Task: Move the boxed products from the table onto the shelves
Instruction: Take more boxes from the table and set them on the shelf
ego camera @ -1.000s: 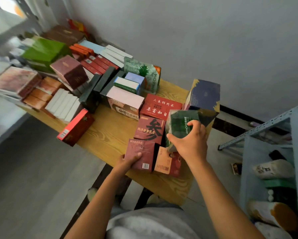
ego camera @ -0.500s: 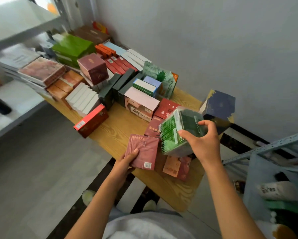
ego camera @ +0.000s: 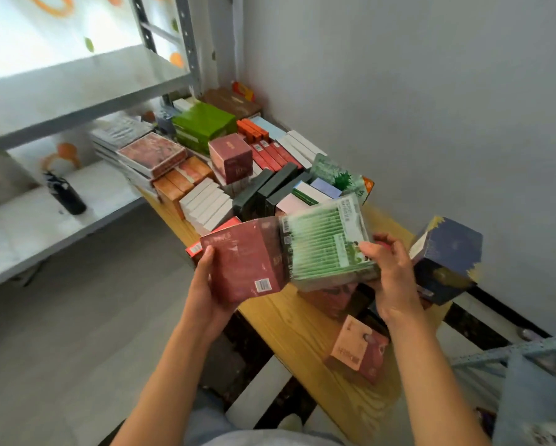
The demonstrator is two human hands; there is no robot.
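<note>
Maroon box gripped in the left hand and green box pinched by the right hand hang above the table, and could slip while carried to the shelves.

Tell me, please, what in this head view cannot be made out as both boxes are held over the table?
- Print on the dark red box in the left hand: motion-blurred, unreadable.
- Text on the green striped box in the right hand: blurred too.
- The reddish box on the table: mostly hidden beneath the green striped box.
- Shelf at right: cut off by the frame edge, contents unseen.
</note>
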